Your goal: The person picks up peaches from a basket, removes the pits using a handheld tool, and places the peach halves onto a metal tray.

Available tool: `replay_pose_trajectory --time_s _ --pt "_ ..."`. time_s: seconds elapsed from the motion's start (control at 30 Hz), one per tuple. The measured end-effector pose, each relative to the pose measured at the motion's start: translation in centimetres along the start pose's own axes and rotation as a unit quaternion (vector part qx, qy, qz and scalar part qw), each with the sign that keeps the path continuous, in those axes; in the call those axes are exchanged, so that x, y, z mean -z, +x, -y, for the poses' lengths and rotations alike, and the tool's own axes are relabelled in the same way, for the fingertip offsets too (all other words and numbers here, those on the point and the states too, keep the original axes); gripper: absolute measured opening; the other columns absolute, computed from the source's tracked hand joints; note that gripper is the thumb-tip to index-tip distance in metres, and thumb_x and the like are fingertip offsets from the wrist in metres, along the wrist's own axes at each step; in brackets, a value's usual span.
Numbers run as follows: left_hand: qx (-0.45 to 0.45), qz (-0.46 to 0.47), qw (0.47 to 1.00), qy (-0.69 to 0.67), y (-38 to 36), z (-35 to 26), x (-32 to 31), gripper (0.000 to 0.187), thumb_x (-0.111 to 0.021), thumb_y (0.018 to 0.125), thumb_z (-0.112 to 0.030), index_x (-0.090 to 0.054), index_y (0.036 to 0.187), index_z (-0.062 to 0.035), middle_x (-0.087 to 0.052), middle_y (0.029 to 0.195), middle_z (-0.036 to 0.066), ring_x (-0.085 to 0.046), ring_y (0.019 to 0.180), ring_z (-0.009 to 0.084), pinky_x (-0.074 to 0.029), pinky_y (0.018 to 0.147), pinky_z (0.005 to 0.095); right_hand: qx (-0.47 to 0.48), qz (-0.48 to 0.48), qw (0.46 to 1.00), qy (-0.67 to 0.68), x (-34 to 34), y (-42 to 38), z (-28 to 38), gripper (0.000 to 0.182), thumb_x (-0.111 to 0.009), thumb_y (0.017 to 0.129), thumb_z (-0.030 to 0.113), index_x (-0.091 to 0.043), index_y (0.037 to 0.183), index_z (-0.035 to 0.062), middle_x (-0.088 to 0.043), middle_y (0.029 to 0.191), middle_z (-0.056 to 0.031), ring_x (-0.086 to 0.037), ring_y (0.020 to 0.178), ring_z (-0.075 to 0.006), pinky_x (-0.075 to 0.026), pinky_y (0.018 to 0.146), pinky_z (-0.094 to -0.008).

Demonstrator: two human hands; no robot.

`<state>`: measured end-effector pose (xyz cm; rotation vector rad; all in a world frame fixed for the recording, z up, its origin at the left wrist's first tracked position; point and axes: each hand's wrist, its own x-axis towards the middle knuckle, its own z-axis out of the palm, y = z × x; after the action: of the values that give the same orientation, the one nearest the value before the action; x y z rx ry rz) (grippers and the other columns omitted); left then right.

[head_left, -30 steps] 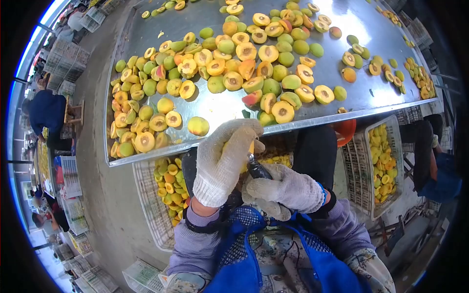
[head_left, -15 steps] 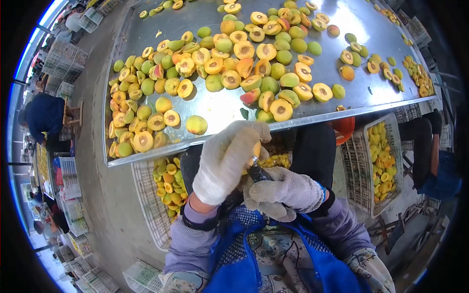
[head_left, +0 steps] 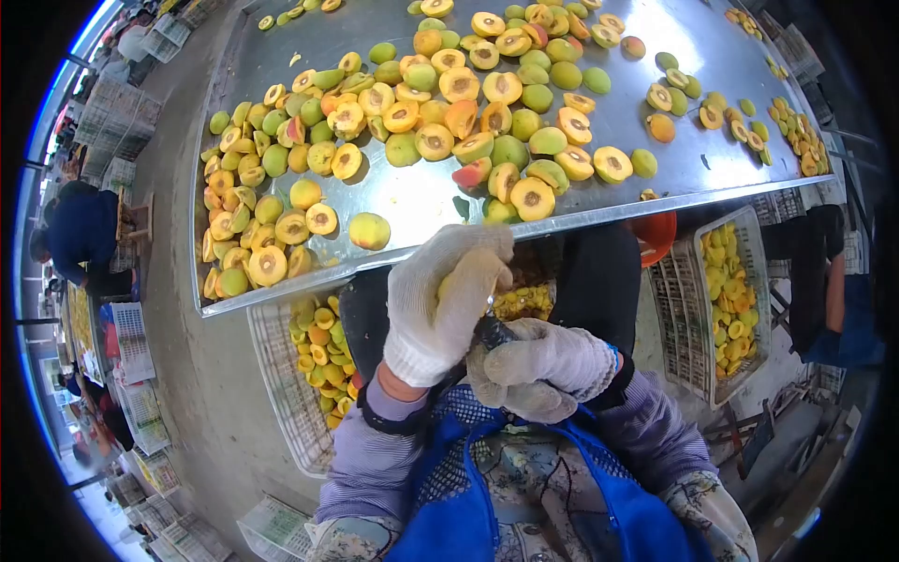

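Note:
My left hand [head_left: 438, 304], in a white knit glove, is closed around a peach half, mostly hidden by the fingers. In my right hand [head_left: 548, 365], also gloved, is a pitting knife with a black handle [head_left: 493, 332]; its metal end meets the peach inside the left hand. Both hands are together over my lap, just below the edge of the metal table [head_left: 375, 264]. Many halved peaches [head_left: 459, 84], several showing brown pits, lie on that table. A whole-looking peach [head_left: 370, 230] rests near the edge, closest to my left hand.
Beneath the table at left stands a crate [head_left: 281, 393] of peach pieces; another full crate [head_left: 688, 309] stands at right beside a red bucket [head_left: 655, 236]. Yellow pieces [head_left: 524, 302] lie below my hands. A seated person [head_left: 80, 234] is at far left, another person's leg [head_left: 805, 272] at right.
My left hand has rotated a little, its fingers covering more of the peach, and the metal blade shows less. The view has shifted slightly; the peaches on the table stay in place.

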<state>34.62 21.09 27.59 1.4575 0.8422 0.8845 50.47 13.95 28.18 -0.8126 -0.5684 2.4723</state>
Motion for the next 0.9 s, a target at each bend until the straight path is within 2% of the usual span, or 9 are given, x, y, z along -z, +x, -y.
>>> replay_pose_trajectory --time_s 0.07,0.37,0.47,0.5,0.6,0.67,0.7,0.77,0.9 --pt "-0.126 -0.032 0.987 0.094 -0.2 0.3 -0.4 0.045 -0.051 0.097 -0.038 -0.06 0.104 0.0051 -0.065 0.092 0.014 -0.066 0.074 0.0199 -0.052 0.066 0.0278 -0.007 0.092 0.99 0.109 0.6 0.2 -0.6 0.036 -0.06 0.092 0.038 -0.061 0.088 0.0018 -0.049 0.05 -0.0002 -0.042 0.034 -0.0091 -0.031 0.031 -0.0219" --pt "0.228 -0.004 0.838 -0.495 0.2 1.0 -0.5 0.045 -0.052 0.098 -0.04 -0.057 0.111 0.0032 -0.065 0.095 0.013 -0.068 0.079 0.0223 -0.055 0.07 0.032 0.002 0.101 0.995 0.005 -0.5 0.5 0.8 0.035 -0.062 0.092 0.036 -0.061 0.088 0.0009 -0.049 0.051 0.0 -0.042 0.035 -0.0071 -0.031 0.032 -0.0209" --pt "0.021 -0.018 0.996 -0.083 0.0 1.3 -0.3 0.039 -0.048 0.1 -0.034 -0.057 0.111 0.0022 -0.063 0.096 0.013 -0.07 0.081 0.0247 -0.057 0.068 0.0327 0.008 0.104 0.994 -0.018 -0.4 0.6 0.8 0.034 -0.062 0.091 0.034 -0.061 0.087 0.0008 -0.049 0.051 -0.0006 -0.042 0.036 -0.0074 -0.031 0.033 -0.0211" --pt "0.074 -0.087 0.957 -0.267 -0.7 1.0 0.4 0.03 -0.045 0.1 -0.023 -0.057 0.11 0.0027 -0.063 0.097 0.013 -0.07 0.082 0.025 -0.057 0.07 0.0321 -0.003 0.096 0.995 -0.016 -0.2 0.3 1.0 0.033 -0.062 0.091 0.033 -0.062 0.086 0.0007 -0.05 0.051 -0.0009 -0.042 0.037 -0.0074 -0.031 0.034 -0.0208" --pt "-0.03 -0.247 0.967 0.052 -3.0 3.2 5.4 0.031 -0.042 0.102 -0.02 -0.058 0.11 0.0054 -0.064 0.095 0.013 -0.069 0.078 0.0254 -0.057 0.07 0.0338 0.025 0.056 0.998 -0.014 1.1 -0.7 0.6 0.031 -0.061 0.091 0.032 -0.062 0.085 0.0009 -0.051 0.051 -0.0014 -0.044 0.038 -0.0081 -0.033 0.036 -0.0212" --pt "0.09 -0.278 0.956 0.011 -5.4 2.4 9.7 0.029 -0.05 0.098 -0.027 -0.061 0.105 -0.0005 -0.06 0.1 0.008 -0.065 0.08 0.0171 -0.052 0.072 0.0265 0.026 0.006 0.999 -0.035 1.7 -1.3 0.5 0.031 -0.061 0.091 0.031 -0.062 0.086 0.0012 -0.05 0.051 -0.0014 -0.045 0.038 -0.0087 -0.033 0.036 -0.0217" --pt "0.204 -0.255 0.921 0.21 -6.4 4.4 13.4 0.028 -0.058 0.092 -0.026 -0.064 0.103 -0.0006 -0.063 0.105 0.011 -0.065 0.091 0.0193 -0.051 0.08 0.0289 0.022 -0.039 0.998 -0.055 2.0 -1.4 0.3 0.03 -0.061 0.091 0.031 -0.062 0.087 0.0015 -0.05 0.051 -0.0015 -0.045 0.038 -0.0094 -0.034 0.036 -0.0222" --pt "0.066 -0.113 0.714 0.688 -7.9 5.3 13.9 0.03 -0.064 0.088 -0.024 -0.065 0.108 -0.0005 -0.064 0.111 0.015 -0.062 0.105 0.0239 -0.047 0.092 0.0321 -0.006 -0.062 0.994 -0.095 2.6 -1.1 -0.2 0.03 -0.06 0.09 0.032 -0.062 0.091 0.002 -0.051 0.052 -0.0018 -0.048 0.039 -0.0104 -0.036 0.036 -0.0237" --pt "0.067 -0.128 0.902 0.406 -3.4 5.2 9.4 0.038 -0.07 0.082 -0.018 -0.064 0.114 0.001 -0.063 0.117 0.019 -0.058 0.113 0.0296 -0.043 0.099 0.0346 -0.029 -0.1 0.978 -0.182 1.9 -0.2 -0.1 0.033 -0.06 0.088 0.035 -0.06 0.094 0.0025 -0.054 0.058 -0.0037 -0.052 0.043 -0.0116 -0.041 0.041 -0.0238"
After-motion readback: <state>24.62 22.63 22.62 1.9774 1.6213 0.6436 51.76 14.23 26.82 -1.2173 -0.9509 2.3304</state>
